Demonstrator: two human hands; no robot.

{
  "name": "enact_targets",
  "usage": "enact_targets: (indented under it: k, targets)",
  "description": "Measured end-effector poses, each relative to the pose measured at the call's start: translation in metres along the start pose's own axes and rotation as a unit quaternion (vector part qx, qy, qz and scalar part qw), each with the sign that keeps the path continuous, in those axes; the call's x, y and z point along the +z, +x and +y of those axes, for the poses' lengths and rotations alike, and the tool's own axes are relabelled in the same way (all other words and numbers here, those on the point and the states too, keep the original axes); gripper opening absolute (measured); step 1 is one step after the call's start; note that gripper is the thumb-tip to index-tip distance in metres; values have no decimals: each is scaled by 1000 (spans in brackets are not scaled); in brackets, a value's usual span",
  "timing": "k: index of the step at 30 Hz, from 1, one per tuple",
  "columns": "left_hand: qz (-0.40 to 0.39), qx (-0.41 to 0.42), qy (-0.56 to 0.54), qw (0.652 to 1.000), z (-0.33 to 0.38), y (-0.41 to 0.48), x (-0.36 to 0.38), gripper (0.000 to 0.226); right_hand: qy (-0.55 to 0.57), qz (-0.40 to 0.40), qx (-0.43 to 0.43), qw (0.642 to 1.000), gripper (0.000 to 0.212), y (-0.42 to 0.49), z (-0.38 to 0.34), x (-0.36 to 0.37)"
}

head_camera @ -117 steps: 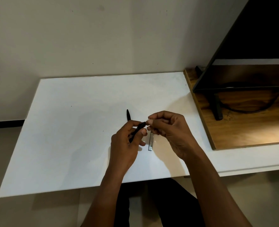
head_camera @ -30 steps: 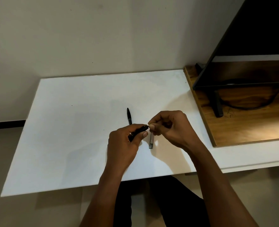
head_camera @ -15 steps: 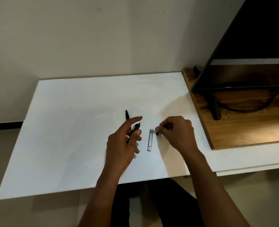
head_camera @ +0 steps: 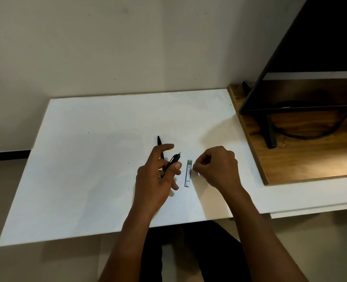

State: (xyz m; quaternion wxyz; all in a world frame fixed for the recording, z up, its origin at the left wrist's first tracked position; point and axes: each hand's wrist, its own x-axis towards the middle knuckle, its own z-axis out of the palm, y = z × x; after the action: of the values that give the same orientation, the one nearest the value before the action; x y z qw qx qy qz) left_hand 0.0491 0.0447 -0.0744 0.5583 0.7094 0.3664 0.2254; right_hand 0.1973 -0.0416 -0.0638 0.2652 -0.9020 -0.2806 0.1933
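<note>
My left hand (head_camera: 158, 176) holds a black mechanical pencil (head_camera: 173, 160) between thumb and fingers, its white-tipped end pointing up and right and the index finger stretched out. A slim grey lead case (head_camera: 188, 173) lies flat on the white table (head_camera: 83, 159) between my hands. My right hand (head_camera: 219, 165) is curled, and its thumb and fingertip pinch at the case's upper right edge. A second black pen (head_camera: 159, 140) lies on the table, partly hidden behind my left hand.
A wooden board (head_camera: 302, 159) lies at the right, carrying a dark screen (head_camera: 321, 58), its black stand foot (head_camera: 270, 135) and a black cable (head_camera: 310, 135). A plain wall closes off the table's far edge. My dark-clothed legs show below the near edge.
My hands, joined at the pencil's tip a second ago, have parted. The right hand dropped to the table beside the lead case. The left hand opened its index finger while keeping the pencil.
</note>
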Motion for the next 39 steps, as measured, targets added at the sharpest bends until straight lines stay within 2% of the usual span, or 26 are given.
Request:
enact_targets:
  k: [2, 5, 7, 9, 14, 23, 33, 39]
  targets:
    - [4, -7, -3, 1000, 0, 0, 0, 20, 151, -2, 25, 988, 3, 1, -1, -3]
    - [9, -13, -1, 1000, 0, 1, 0, 12, 413, -57, 23, 909, 10, 2, -3, -8]
    - [9, -11, -3, 1000, 1, 1, 0, 12, 478, -94, 2, 873, 12, 2, -6, -7]
    - [9, -5, -4, 1000, 2, 1, 0, 14, 490, -110, -22, 864, 15, 1, -8, -3]
    - [9, -3, 8, 1000, 5, 1, 0, 17, 473, -116, -54, 872, 14, 1, -7, 0]
    - [13, 3, 23, 1000, 3, 1, -1, 17, 455, -133, -50, 879, 15, -2, -8, 0]
    - [9, -13, 5, 1000, 0, 2, 0, 7, 454, -146, -40, 878, 18, -1, -6, -2]
    - [-23, -38, -32, 998, 3, 1, -2, 9, 460, -175, -33, 870, 14, 0, -3, -6]
